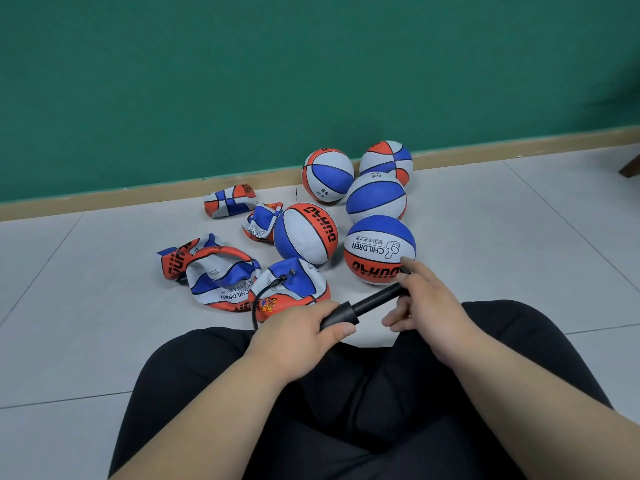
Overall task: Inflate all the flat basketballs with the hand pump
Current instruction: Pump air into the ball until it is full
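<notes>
In the head view, a person is seen seated on a pale tiled floor (502,220), with legs in black trousers (346,393) filling the foreground. A black hand pump (374,299) is held level above the lap between both hands. Its thicker barrel is gripped by the left hand (301,327), with the fingers wrapped round it and the thumb laid along its near side. Its far end is grasped by the right hand (426,299), with the upper fingers closed about the handle and the lower fingers loosely spread beneath the shaft. A thin black hose (255,306) is seen curving from under the left hand up to the valve of a flat basketball (301,285), which lies crumpled on the floor just beyond the left hand. A second flat ball (218,275) is pressed against its left side. A third flat ball (261,221) and a fourth flat ball (228,200) are found farther back, the fourth close to the tan skirting board (138,195). Five round balls are grouped to the right. A red and blue ball marked CHILDREN (379,249) lies just beyond the right hand, and a ball with a red band (304,233) sits beside it. A mostly blue and white ball (375,199) is behind them. Two rear balls (327,174) are set against the green wall (311,81). All the balls are panelled in red, white and blue.
</notes>
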